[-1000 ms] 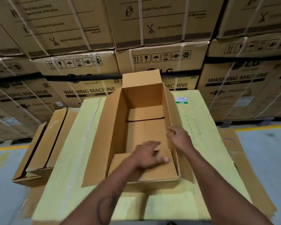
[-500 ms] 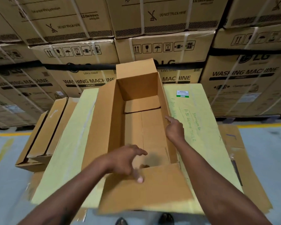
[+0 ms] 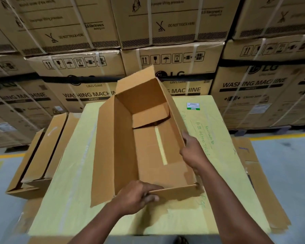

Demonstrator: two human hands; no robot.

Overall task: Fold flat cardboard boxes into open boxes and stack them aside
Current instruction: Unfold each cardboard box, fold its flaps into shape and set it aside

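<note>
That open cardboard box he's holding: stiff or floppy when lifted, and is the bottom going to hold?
Probably light: the left hand and right hand carry the open box by its thin walls alone. Likely somewhat floppy: the long left flap splays outward unsupported. The bottom looks weak: a gap between the floor flaps shows the yellow surface beneath, with no tape visible.

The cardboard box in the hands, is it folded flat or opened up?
Opened up: the cardboard box shows standing walls and a hollow inside, its top flaps unfolded.

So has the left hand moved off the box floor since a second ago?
Yes. The left hand came back toward the person, from the floor flaps to gripping the near wall of the open box.
</note>
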